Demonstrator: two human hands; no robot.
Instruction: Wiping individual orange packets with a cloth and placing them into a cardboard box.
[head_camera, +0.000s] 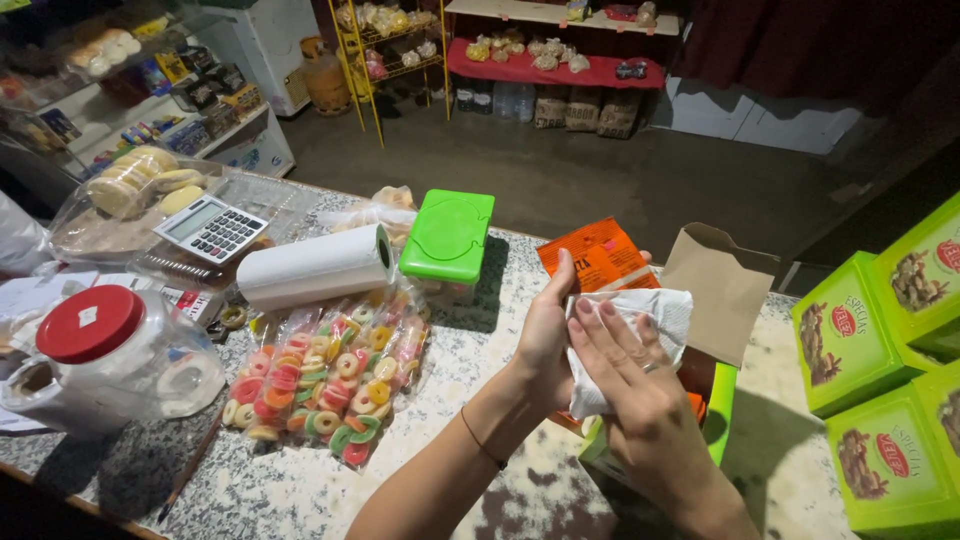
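Got my left hand (545, 335) gripping the orange packet (597, 255), right hand (640, 385) pressing a white tissue (665, 310) flat on it, over the counter (300, 490).

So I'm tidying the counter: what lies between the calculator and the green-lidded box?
In the head view, a white paper towel roll lies between calculator and green-lidded box.

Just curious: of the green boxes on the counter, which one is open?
The green box right beneath the hands, its brown cardboard flap standing up. The three green boxes at the right edge are all shut.
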